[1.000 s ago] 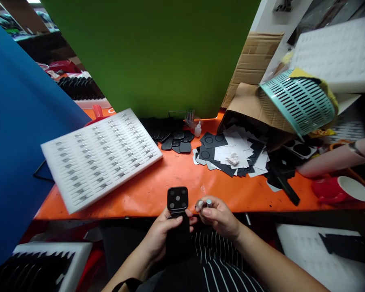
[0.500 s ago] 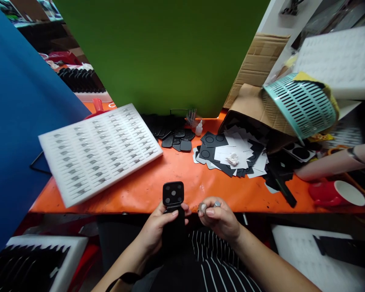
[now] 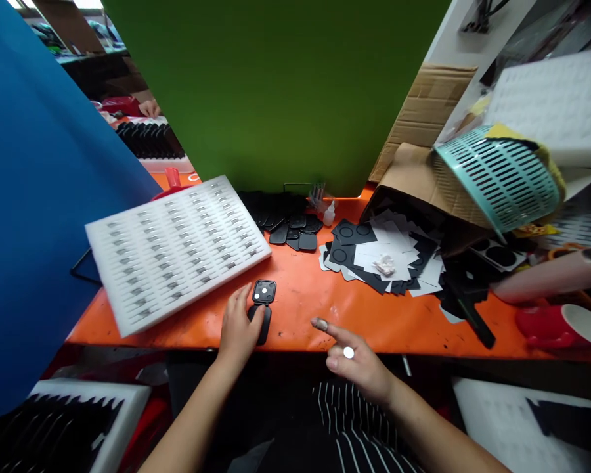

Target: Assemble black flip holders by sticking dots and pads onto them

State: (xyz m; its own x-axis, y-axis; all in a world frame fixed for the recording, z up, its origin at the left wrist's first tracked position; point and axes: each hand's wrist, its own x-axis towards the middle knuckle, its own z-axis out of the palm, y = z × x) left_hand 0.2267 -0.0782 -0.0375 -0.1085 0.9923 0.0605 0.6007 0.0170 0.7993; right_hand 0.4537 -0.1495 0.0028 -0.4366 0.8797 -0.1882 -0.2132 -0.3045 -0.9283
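A small black hinged case (image 3: 264, 292) lies unfolded on the orange table, its far half carrying pale round dots and its near half plain and dark. My left hand (image 3: 237, 328) rests along its left side, thumb over the near half, holding it against the tabletop. To the right, above the table's front edge, is my right hand (image 3: 359, 364). Its index finger points left with a grey, smudged tip. A small silvery-white disc (image 3: 348, 353) shows at the curled fingers of that hand; how it is gripped is partly hidden.
At left lies a white foam tray (image 3: 177, 253) with rows of slots. Black flat pieces (image 3: 307, 241) and a small dropper bottle (image 3: 329, 214) sit at the back. Paper cut-outs (image 3: 369, 253), a tipped cardboard box (image 3: 406, 171), a turquoise basket (image 3: 502, 180) and a red mug (image 3: 542, 326) are right.
My left hand has put the case down on the table, further forward and left. My right hand has lowered slightly, and its index finger has straightened away from the thumb.
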